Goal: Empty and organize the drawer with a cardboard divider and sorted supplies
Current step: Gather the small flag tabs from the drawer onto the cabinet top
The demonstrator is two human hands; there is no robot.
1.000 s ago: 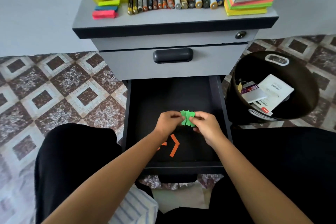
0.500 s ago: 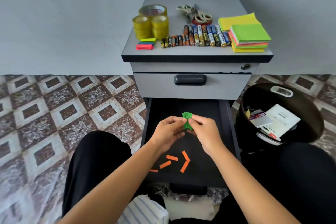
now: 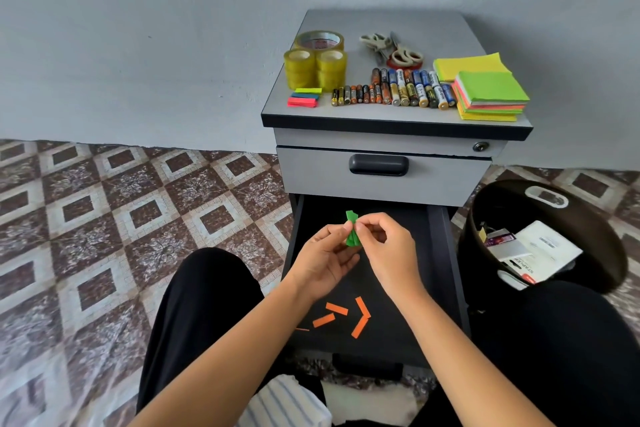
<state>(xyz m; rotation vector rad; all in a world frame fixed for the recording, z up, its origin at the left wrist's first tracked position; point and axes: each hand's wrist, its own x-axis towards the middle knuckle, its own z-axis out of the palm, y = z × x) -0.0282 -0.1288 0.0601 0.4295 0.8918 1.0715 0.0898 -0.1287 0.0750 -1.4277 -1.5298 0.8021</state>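
Green strips [image 3: 352, 235] pinched between left hand [image 3: 327, 258] and right hand [image 3: 382, 246] above open drawer [image 3: 437, 274] — likely squaring stack before sorting. Orange strips [image 3: 346, 315] loose on drawer floor — not yet gathered.

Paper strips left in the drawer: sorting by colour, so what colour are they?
Orange, clearest in the head view: paper strips on the drawer floor.

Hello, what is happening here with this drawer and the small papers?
A seated person is clearing out the open drawer. Both the left hand and the right hand pinch a bunch of green paper strips above it. Orange strips lie on the drawer bottom. Batteries, tape rolls and sticky notes sit sorted on the cabinet top.
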